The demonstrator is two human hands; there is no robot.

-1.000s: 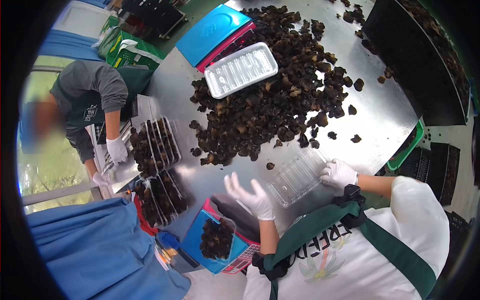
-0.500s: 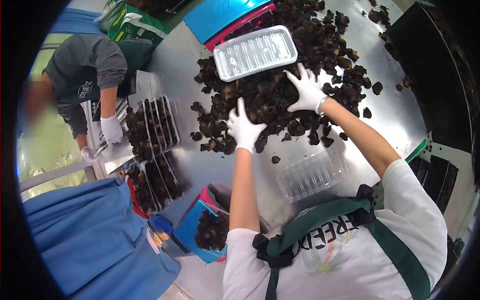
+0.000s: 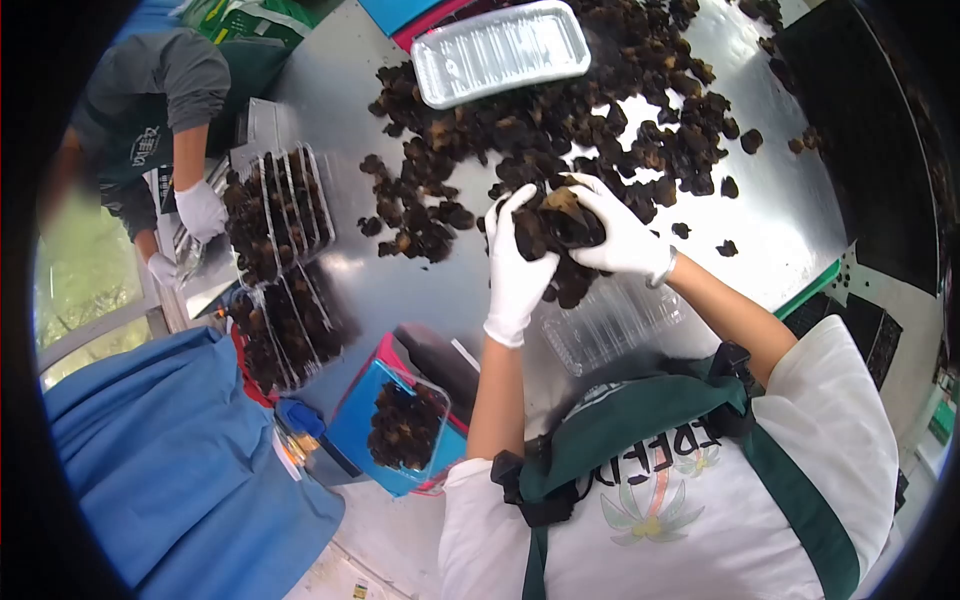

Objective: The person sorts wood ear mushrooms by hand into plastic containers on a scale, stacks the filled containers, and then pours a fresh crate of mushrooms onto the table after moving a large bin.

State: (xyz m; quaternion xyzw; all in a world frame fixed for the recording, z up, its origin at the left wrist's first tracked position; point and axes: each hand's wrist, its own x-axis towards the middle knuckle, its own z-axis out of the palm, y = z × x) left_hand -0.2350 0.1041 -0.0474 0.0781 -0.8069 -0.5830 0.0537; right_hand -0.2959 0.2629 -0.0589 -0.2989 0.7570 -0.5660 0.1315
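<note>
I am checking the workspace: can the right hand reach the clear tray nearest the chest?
Probably yes: the clear tray lies close by with nothing visible between, though the right hand is helping hold dark pieces.

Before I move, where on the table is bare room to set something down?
Bare: between filled trays and pile; right of pile, near the lower end of the black crate. Crowded: the pile itself, and around left hand and right hand.

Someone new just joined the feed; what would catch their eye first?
Probably the heap of dark, curled pieces spread over the metal table. Then the left hand and right hand, white-gloved, mid-picture, cupping a clump near a clear tray. A pale, empty tray also stands out at the top.
</note>
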